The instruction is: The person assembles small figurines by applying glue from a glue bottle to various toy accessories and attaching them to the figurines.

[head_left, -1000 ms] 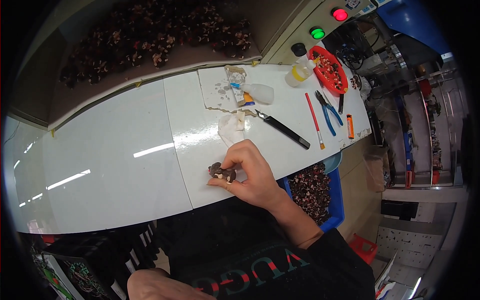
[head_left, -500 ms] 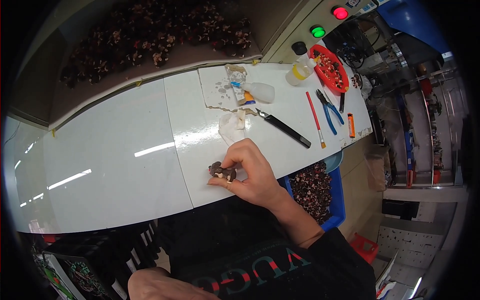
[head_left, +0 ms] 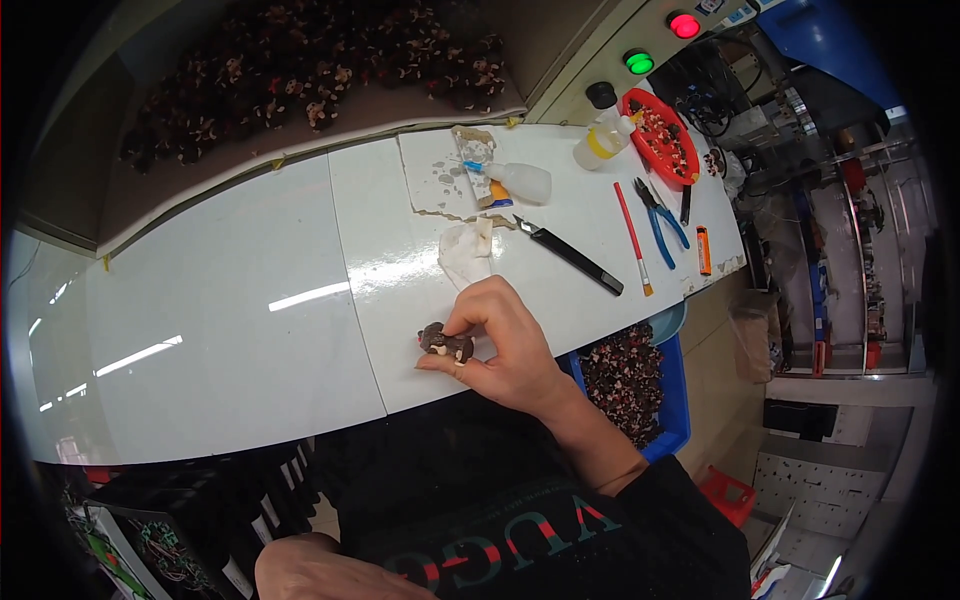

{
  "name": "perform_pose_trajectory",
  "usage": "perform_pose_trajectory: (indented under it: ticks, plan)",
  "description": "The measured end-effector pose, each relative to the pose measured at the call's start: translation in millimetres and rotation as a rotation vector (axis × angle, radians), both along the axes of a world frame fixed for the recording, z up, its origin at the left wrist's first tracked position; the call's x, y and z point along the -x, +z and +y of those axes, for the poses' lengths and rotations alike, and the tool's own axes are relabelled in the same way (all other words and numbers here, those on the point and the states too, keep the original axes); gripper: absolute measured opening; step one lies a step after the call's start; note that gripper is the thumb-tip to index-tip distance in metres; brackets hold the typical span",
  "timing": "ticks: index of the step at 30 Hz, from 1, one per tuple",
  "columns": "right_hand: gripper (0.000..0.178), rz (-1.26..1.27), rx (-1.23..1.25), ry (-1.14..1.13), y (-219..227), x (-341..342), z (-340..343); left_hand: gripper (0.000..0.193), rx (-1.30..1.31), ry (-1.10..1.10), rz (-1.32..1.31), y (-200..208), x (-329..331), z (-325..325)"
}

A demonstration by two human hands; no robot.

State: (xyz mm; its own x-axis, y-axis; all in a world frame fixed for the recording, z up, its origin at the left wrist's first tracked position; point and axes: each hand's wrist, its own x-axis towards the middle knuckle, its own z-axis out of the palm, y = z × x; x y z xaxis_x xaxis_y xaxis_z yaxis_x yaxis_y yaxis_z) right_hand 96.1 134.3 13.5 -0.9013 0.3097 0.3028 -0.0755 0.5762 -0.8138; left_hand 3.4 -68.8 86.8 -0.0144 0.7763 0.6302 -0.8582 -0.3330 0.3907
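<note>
Near the table's front edge, my right hand (head_left: 512,350) pinches a small dark brown figurine (head_left: 445,345) with cream parts between thumb and fingers. The figurine is held just over the white tabletop, partly covered by my fingertips. At the lower edge of the view is my left hand (head_left: 330,575), low against my dark shirt, its fingers hidden. A crumpled white cloth (head_left: 464,254) lies just beyond my right hand. Beside the cloth is a black craft knife (head_left: 570,257), its blade pointing to the far left.
A squeeze bottle (head_left: 525,184) lies on stained cardboard (head_left: 432,175). Rightward are a yellow-banded bottle (head_left: 598,148), red basket (head_left: 684,176), brush (head_left: 632,235), blue-handled pliers (head_left: 660,225) and orange lighter (head_left: 703,250). A blue bin (head_left: 678,400) of small pieces stands below the edge; a trough (head_left: 320,70) of figurines lies beyond.
</note>
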Motion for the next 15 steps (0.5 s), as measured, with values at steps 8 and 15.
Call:
perform_pose_trajectory:
  ticks: [8,15]
  plan:
    - [0.037,-0.014,0.040,-0.005,3.3,1.1,-2.6,0.062,0.053,0.030,-0.121,7.0,-4.7,-2.5]
    - [0.042,0.005,-0.007,0.002,0.0,0.7,-2.2,0.068,-0.107,-0.227,-0.011,-7.7,-1.0,-3.1]
